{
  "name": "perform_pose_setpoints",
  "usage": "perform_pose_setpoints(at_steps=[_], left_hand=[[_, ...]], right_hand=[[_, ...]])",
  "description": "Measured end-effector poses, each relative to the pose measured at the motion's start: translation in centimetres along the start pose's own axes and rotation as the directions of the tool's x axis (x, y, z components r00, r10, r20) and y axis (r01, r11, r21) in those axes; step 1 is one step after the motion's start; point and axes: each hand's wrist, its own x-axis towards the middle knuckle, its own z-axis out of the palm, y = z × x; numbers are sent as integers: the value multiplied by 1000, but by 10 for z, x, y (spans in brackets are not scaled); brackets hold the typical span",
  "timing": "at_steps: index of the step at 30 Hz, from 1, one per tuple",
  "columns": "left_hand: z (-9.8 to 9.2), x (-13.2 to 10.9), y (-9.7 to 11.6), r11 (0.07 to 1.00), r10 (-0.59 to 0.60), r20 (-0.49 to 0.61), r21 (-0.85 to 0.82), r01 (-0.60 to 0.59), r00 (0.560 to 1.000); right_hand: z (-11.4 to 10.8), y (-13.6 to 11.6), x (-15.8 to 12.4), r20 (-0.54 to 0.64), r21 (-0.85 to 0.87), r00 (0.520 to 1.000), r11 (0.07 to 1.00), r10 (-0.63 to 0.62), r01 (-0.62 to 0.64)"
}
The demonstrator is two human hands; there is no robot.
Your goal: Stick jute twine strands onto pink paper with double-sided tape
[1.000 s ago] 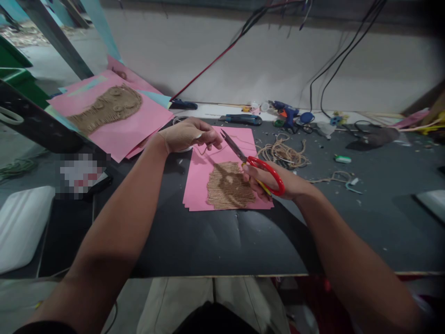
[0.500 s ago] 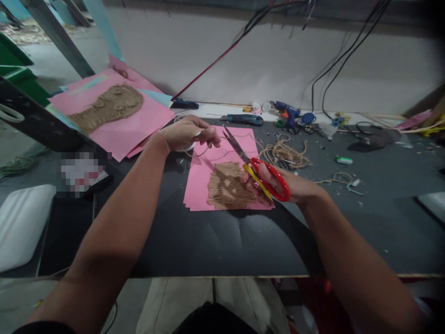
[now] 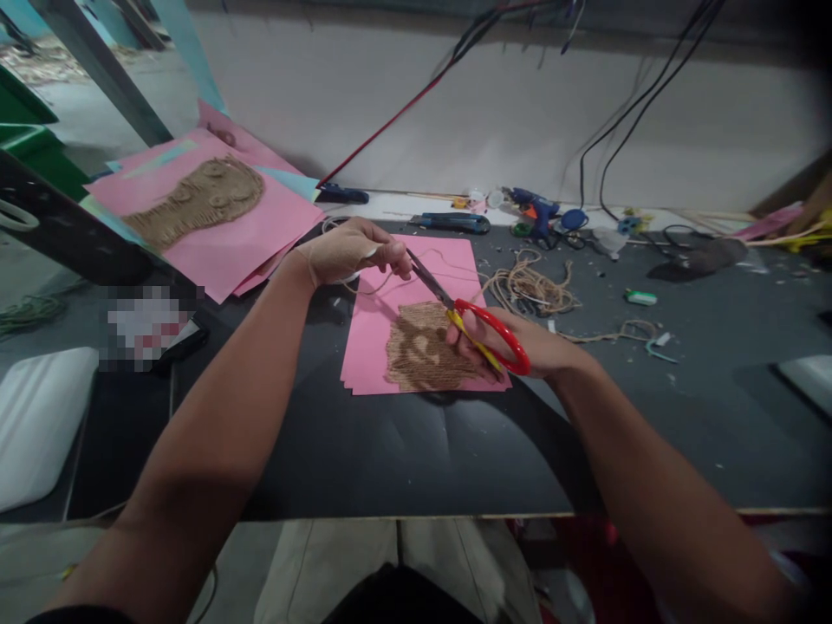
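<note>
My left hand [image 3: 357, 251] pinches a thin strand of twine [image 3: 380, 286] above the far left part of a pink sheet [image 3: 364, 347]. In my right hand [image 3: 513, 338] is a pair of scissors [image 3: 490, 334] with red and yellow handles. Their blades look closed, and the tips reach the fingertips of my left hand. Under the scissors, a patch of brown twine rows [image 3: 422, 355] covers the near part of the pink sheet. A loose tangle of twine [image 3: 529, 282] lies just right of the sheet.
Pink sheets bearing a brown twine shape [image 3: 214, 195] are stacked at the back left. A utility knife [image 3: 455, 223] and a blue glue gun [image 3: 539, 212] lie along the wall. A white foam tray [image 3: 45, 425] sits at the left, and a green-and-white piece [image 3: 640, 297] at the right.
The scissors have moved left with my right hand, and their blades have closed near my left fingertips. My left hand has stayed almost still.
</note>
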Motion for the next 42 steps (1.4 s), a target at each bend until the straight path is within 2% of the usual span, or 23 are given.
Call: perform_pose_setpoints(at_steps=[3, 25, 36, 42], left_hand=[[2, 1, 2, 999, -31, 14, 26, 31, 999], [3, 1, 1, 1000, -21, 12, 5, 21, 1000], [3, 0, 5, 999, -45, 12, 16, 45, 999], [2, 0, 4, 998, -52, 11, 32, 52, 999]], right_hand=[[2, -2, 1, -49, -23, 999, 1000, -7, 6], [-8, 5, 4, 35, -231, 997, 970, -63, 70], [2, -3, 3, -63, -208, 997, 978, -44, 30], [0, 4, 3, -80, -30, 996, 999, -35, 32]])
